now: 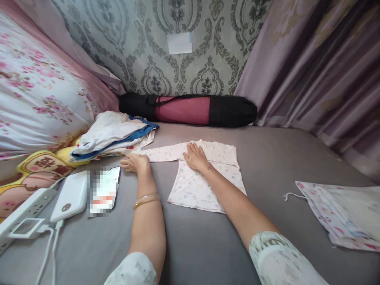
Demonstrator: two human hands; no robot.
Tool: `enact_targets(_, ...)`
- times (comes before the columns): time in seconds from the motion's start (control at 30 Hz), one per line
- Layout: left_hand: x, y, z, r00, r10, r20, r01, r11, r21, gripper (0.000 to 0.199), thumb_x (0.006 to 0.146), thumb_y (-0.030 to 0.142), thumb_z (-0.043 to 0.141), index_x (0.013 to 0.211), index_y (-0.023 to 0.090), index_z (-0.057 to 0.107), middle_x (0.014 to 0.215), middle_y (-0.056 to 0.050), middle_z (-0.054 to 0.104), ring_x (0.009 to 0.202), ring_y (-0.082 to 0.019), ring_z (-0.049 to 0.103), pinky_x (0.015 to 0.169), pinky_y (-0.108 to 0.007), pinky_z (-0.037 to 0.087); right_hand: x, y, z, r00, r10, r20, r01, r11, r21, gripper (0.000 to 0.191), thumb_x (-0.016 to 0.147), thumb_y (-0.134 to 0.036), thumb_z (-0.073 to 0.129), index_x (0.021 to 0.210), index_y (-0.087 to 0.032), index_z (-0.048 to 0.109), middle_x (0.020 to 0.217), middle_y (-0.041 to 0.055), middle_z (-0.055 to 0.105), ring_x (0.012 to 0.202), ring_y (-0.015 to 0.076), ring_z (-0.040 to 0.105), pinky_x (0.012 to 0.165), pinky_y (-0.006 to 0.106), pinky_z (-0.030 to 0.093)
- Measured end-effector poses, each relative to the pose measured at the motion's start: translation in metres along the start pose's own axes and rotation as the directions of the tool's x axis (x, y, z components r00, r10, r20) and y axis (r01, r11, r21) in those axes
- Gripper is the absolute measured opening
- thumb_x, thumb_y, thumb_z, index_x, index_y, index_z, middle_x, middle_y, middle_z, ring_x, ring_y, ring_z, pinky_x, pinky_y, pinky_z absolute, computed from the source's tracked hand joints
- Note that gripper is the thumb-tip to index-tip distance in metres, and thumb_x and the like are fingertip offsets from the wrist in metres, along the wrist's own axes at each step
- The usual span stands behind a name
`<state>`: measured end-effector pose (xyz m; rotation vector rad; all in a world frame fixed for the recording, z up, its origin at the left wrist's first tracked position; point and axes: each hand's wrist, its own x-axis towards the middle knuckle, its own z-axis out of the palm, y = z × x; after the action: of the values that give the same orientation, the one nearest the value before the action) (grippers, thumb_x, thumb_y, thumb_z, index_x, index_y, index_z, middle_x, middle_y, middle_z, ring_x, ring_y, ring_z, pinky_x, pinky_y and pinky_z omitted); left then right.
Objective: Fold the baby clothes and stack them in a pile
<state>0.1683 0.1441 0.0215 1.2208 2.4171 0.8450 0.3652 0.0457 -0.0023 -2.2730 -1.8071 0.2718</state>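
A small white printed long-sleeved top [192, 190] lies on the grey sheet [196, 245], its left sleeve stretched out to the left and its right side folded across the upper part. My right hand [196, 156] rests flat on the upper middle of the top, fingers spread. At the end of the outstretched sleeve is my left hand [134, 163], its fingers curled together around the cuff, which they mostly hide.
A pile of folded clothes [113, 132] lies at the back left. Nearer are a phone [103, 192], a white power bank [69, 196] and a power strip [26, 208] with cables. A black and red bag [184, 110] lines the wall. Folded printed cloth [344, 213] lies right.
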Motion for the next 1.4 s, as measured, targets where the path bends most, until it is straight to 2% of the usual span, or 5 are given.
enact_targets(0.3, 0.001, 0.002, -0.003, 0.998, -0.001, 0.063, -0.001, 1.0, 0.026, 0.045, 0.075, 0.026, 0.059, 0.119, 0.015, 0.053, 0.134, -0.021, 0.05, 0.129, -0.036, 0.042, 0.103, -0.049, 0.034, 0.007, -0.008, -0.015, 0.999, 0.011, 0.046, -0.011, 1.0, 0.011, 0.061, 0.099, -0.042, 0.025, 0.148, -0.007, 0.033, 0.158, 0.0151, 0.025, 0.146, 0.0266, 0.016, 0.118, 0.046, 0.006)
enact_targets(0.63, 0.008, 0.003, -0.013, 0.988, 0.141, 0.07, -0.119, 0.959, -0.257, 0.037, 0.067, 0.017, 0.058, 0.104, 0.012, 0.059, 0.11, -0.018, 0.063, 0.114, -0.037, 0.056, 0.098, -0.048, 0.044, 0.013, -0.026, 0.002, 0.999, -0.043, 0.019, 0.042, 0.998, 0.041, 0.059, 0.099, -0.038, 0.024, 0.15, -0.01, 0.03, 0.159, 0.0112, 0.022, 0.147, 0.0227, 0.013, 0.118, 0.044, 0.003)
enact_targets(0.87, 0.019, 0.015, -0.008, 0.967, 0.069, 0.246, 0.131, 0.691, -0.711, 0.039, 0.064, 0.02, 0.06, 0.1, 0.014, 0.05, 0.088, -0.005, 0.06, 0.08, -0.02, 0.063, 0.071, -0.036, 0.055, 0.012, -0.015, -0.019, 0.994, -0.109, -0.012, 0.109, 0.992, 0.056, 0.048, 0.1, -0.031, 0.031, 0.142, -0.013, 0.044, 0.154, 0.0131, 0.032, 0.143, 0.023, 0.022, 0.116, 0.042, 0.007)
enact_targets(1.17, 0.007, 0.027, -0.02, 0.932, 0.088, 0.353, 0.288, 0.413, -0.864, 0.025, 0.06, 0.019, 0.066, 0.081, 0.019, 0.051, 0.075, 0.004, 0.055, 0.069, -0.01, 0.057, 0.063, -0.024, 0.05, 0.009, -0.017, -0.02, 0.988, -0.146, 0.043, 0.146, 0.989, 0.001, 0.042, 0.097, -0.033, 0.036, 0.132, -0.018, 0.051, 0.147, 0.0106, 0.042, 0.132, 0.0267, 0.034, 0.107, 0.041, 0.025)
enact_targets(1.4, -0.011, 0.05, -0.023, 0.9, 0.329, 0.286, 0.186, 0.302, -0.935, 0.029, 0.061, 0.029, 0.066, 0.078, 0.021, 0.044, 0.07, 0.005, 0.053, 0.07, -0.012, 0.059, 0.066, -0.027, 0.051, 0.018, -0.019, -0.021, 0.993, -0.092, 0.076, 0.094, 0.995, -0.021, 0.048, 0.09, -0.04, 0.04, 0.134, -0.023, 0.05, 0.146, 0.0088, 0.042, 0.129, 0.0311, 0.035, 0.105, 0.045, 0.026)
